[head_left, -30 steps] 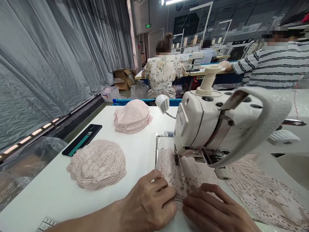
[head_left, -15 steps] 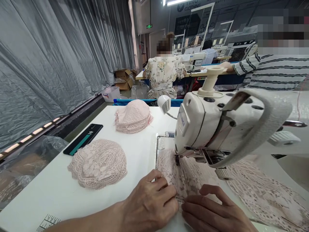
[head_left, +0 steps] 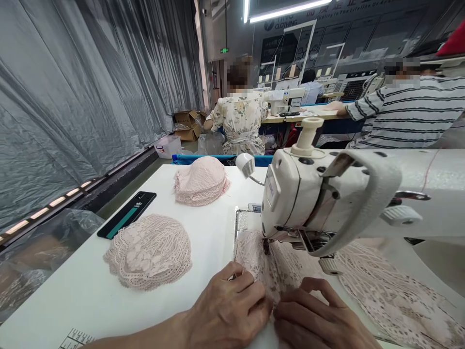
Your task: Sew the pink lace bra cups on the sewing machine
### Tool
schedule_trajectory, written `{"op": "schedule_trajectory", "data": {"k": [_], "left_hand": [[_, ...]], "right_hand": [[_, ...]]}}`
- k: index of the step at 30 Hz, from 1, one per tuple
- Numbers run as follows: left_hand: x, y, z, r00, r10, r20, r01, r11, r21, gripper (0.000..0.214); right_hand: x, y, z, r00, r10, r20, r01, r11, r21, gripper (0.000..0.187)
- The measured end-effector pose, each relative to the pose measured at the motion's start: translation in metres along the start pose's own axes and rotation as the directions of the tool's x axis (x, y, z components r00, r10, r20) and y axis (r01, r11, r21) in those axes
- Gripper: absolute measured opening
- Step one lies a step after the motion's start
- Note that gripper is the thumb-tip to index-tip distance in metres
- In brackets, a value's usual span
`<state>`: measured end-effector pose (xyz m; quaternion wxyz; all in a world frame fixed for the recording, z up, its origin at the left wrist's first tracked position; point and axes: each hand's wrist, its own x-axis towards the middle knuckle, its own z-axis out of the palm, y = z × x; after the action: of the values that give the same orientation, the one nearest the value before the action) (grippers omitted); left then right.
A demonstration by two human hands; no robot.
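Observation:
Pale pink lace fabric (head_left: 286,269) lies under the presser foot (head_left: 267,246) of a white sewing machine (head_left: 290,194). My left hand (head_left: 232,300) is closed on the near left edge of this lace, fingers curled and pinching. Beside it, almost touching, my right hand (head_left: 319,315) has its fingers bent together on the near edge of the same lace; the fingertips are partly hidden. More lace (head_left: 403,286) spreads to the right, beneath the machine arm. The needle area is partly covered by the machine head.
Left on the white table (head_left: 214,232) lie a stack of lace pieces (head_left: 152,252), a stack of pink cup-shaped pieces (head_left: 201,182) and a dark phone (head_left: 127,213) partly under the lace stack. A small lamp (head_left: 246,165) sticks out from the machine. Co-workers sit beyond.
The view has tilted up slightly, so machine and table sit lower in the picture. Both hands keep nearly the same hold, now closer together. The co-worker in stripes is bent lower.

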<state>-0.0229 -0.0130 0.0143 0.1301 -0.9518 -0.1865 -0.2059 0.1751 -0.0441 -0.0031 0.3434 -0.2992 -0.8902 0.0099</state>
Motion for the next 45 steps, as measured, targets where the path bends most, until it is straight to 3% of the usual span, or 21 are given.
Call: {"op": "schedule_trajectory", "data": {"k": [3, 8, 14, 17, 28, 33, 36, 41, 43, 45], "left_hand": [[0.002, -0.001, -0.001, 1.0, 0.003, -0.02, -0.003, 1.0, 0.001, 0.015], [0.006, -0.002, 0.002, 0.999, -0.035, -0.021, 0.035, 0.999, -0.016, 0.013], [0.015, -0.012, 0.009, 0.989, -0.11, 0.103, 0.112, 0.994, -0.016, 0.005], [0.018, -0.016, 0.01, 0.982, -0.132, 0.135, 0.137, 0.99, -0.027, 0.016], [0.023, -0.016, 0.012, 0.967, -0.18, 0.177, 0.191, 0.981, -0.042, 0.028], [0.022, -0.016, 0.013, 0.98, -0.155, 0.128, 0.158, 0.987, -0.02, 0.023], [0.022, -0.015, 0.013, 0.985, -0.139, 0.101, 0.141, 0.99, -0.007, 0.022], [0.019, -0.014, 0.012, 0.988, -0.13, 0.087, 0.13, 0.991, 0.013, 0.007], [0.015, -0.014, 0.012, 0.987, -0.14, 0.08, 0.137, 0.99, 0.038, 0.008], [0.012, -0.013, 0.011, 0.986, -0.146, 0.083, 0.141, 0.988, 0.066, 0.007]], "right_hand": [[0.003, 0.006, -0.004, 0.999, 0.019, 0.043, -0.016, 0.997, -0.08, 0.041], [0.005, 0.017, -0.009, 1.0, -0.027, 0.004, 0.027, 0.937, -0.349, 0.063], [0.006, 0.034, -0.003, 0.996, -0.078, 0.031, 0.082, 0.834, -0.546, 0.068], [0.007, 0.04, -0.001, 0.994, -0.076, 0.082, 0.111, 0.792, -0.601, 0.07], [0.006, 0.047, -0.003, 1.0, 0.009, 0.023, 0.005, 0.842, -0.54, 0.052], [0.004, 0.041, -0.001, 0.998, -0.051, 0.036, 0.063, 0.811, -0.582, 0.052], [0.004, 0.032, 0.006, 0.996, -0.059, -0.07, 0.016, 0.867, -0.497, 0.047], [0.001, 0.023, 0.019, 0.962, -0.003, -0.273, -0.098, 0.93, -0.354, 0.057], [0.002, 0.021, 0.014, 0.976, 0.015, -0.218, -0.088, 0.941, -0.328, 0.056], [0.004, 0.02, 0.005, 0.995, 0.037, -0.09, -0.064, 0.944, -0.323, 0.05]]}}
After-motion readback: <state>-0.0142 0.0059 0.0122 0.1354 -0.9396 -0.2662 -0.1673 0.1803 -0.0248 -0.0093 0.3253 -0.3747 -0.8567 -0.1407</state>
